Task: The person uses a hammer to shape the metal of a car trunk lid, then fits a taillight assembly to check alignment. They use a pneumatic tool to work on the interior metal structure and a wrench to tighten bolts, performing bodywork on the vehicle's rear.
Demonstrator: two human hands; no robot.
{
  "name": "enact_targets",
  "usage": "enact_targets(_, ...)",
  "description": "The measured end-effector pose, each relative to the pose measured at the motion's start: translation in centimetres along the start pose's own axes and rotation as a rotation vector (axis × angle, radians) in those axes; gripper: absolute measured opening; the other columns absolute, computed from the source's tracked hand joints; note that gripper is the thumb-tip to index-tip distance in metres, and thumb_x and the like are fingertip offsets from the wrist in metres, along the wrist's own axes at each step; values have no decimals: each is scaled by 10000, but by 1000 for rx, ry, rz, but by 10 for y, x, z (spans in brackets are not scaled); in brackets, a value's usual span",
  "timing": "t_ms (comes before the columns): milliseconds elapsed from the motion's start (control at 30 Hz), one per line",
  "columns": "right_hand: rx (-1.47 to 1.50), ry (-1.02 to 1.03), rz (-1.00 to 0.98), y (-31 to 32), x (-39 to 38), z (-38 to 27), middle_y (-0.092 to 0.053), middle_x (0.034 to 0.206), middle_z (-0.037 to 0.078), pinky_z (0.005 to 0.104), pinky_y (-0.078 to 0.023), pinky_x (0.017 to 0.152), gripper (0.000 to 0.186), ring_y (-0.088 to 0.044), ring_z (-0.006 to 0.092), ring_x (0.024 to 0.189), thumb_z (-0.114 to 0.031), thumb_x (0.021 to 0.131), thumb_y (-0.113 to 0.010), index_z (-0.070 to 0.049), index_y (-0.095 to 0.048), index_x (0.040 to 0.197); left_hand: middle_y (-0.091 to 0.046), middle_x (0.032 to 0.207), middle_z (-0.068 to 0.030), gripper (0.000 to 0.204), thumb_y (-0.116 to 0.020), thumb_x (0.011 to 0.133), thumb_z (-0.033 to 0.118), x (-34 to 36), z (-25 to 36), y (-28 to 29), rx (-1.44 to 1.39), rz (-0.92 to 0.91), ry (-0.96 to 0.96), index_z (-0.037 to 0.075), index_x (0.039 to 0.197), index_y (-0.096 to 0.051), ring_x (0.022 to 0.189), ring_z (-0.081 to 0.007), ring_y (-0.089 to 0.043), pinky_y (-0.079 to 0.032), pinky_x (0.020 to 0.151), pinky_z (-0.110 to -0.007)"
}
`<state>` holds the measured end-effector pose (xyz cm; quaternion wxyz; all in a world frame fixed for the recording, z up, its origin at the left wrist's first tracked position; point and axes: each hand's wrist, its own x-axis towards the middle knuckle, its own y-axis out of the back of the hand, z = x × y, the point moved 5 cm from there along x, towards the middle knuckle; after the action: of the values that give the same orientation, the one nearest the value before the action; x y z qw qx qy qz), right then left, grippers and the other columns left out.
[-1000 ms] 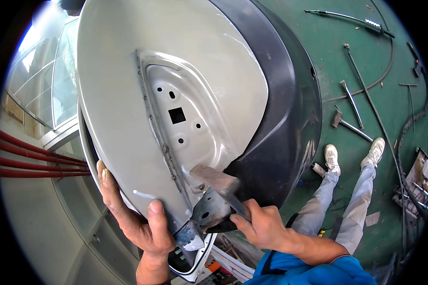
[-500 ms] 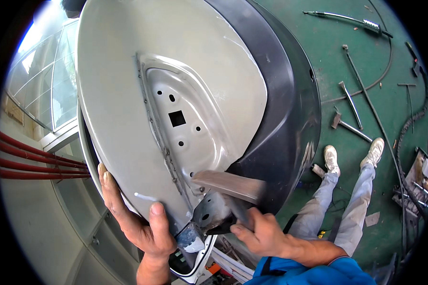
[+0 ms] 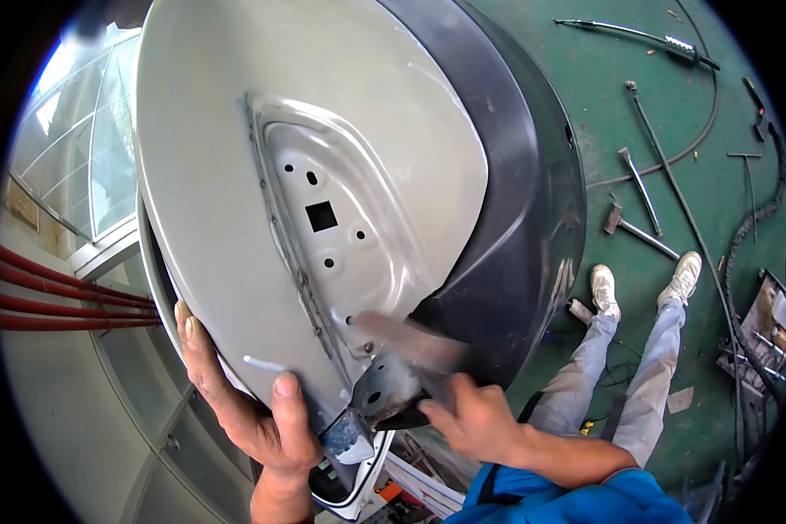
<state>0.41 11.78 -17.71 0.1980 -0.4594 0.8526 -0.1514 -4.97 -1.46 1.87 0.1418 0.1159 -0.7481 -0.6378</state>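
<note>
A grey-beige car trunk lid point(image 3: 210, 227) with a pressed, holed recess fills the middle. My left hand point(image 3: 258, 410) grips its lower left edge, thumb flat on the outer face and fingers around the rim. In my right hand point(image 3: 480, 424) is a hammer point(image 3: 415, 342), fist closed around its dark handle. The hammer's head is smeared by motion and hovers over the lid's lower corner. Just beneath it sits a bare metal corner bracket point(image 3: 382, 390) with holes. Whether hammer and metal touch, I cannot tell.
A dark bumper point(image 3: 515, 183) curves along the lid's right side. On the green floor lie a second hammer point(image 3: 642, 231), a metal bar point(image 3: 642, 188), a long rod point(image 3: 672, 175), a slide hammer point(image 3: 637, 37) and a thick cable point(image 3: 747, 227). Red pipes point(image 3: 70, 293) run along the left wall.
The hammer in my right hand has shifted slightly and its head is more blurred. My left hand keeps its hold on the trunk lid. The whole view has slid a little.
</note>
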Motion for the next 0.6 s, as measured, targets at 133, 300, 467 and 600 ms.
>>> enact_targets(133,176,51,101,9,-2,-8,-582,545,142,382,-488,447,303,-608,320,451,-204,912,-703,66,-568,939,-265,1588,-229,760,-553,955,315,-2,-3,1,0,-14,-2,-80,1525,-243,1473,-332,-268,-180,1205,-457)
enact_targets(300,53,-38,-11,-6,2,3,-576,543,135,382,-475,433,294,-600,318,436,-205,913,-704,48,-556,938,-268,1588,-226,761,-552,955,313,0,-1,-1,-13,-2,0,-85,1523,-242,1473,-329,-268,-179,1205,-457)
enact_targets(467,249,146,147,18,-2,-17,-570,543,128,367,-466,431,283,-604,318,453,-222,925,-694,30,-564,908,-272,1585,-229,759,-552,953,311,-2,0,0,-2,-14,4,-85,1522,-245,1474,-328,-268,-175,1206,-455)
enact_targets(600,61,-19,-12,-9,6,-1,-596,578,132,371,-479,442,280,-610,320,464,-166,882,-733,48,-560,931,-274,1583,-233,757,-554,952,311,-2,-2,0,-13,5,-3,-86,1520,-251,1473,-330,-270,-175,1206,-457)
